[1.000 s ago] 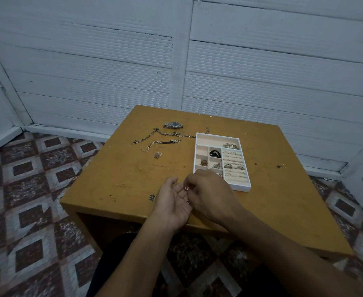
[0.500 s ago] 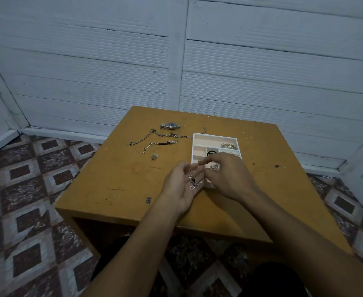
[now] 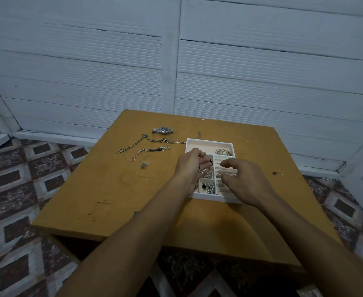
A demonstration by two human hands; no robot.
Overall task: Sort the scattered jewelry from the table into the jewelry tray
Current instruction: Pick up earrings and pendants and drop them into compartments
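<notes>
The white jewelry tray (image 3: pixel 209 144) stands on the yellow surface (image 3: pixel 112 189), a little right of its middle. The left hand (image 3: pixel 189 166) is cupped over the tray's left compartments and holds small silvery pieces (image 3: pixel 200 171) in its curled palm. The right hand (image 3: pixel 241 179) hovers over the ring rolls (image 3: pixel 220 169) with fingers curled; I cannot tell if it pinches something. Left of the tray lie a watch (image 3: pixel 163 130), a long chain (image 3: pixel 146 140), a bracelet (image 3: pixel 152 150) and a small charm (image 3: pixel 144 165).

Left hand (image 3: pixel 188 168) with jewelry (image 3: pixel 200 172) — over tray (image 3: pixel 210 142)
</notes>
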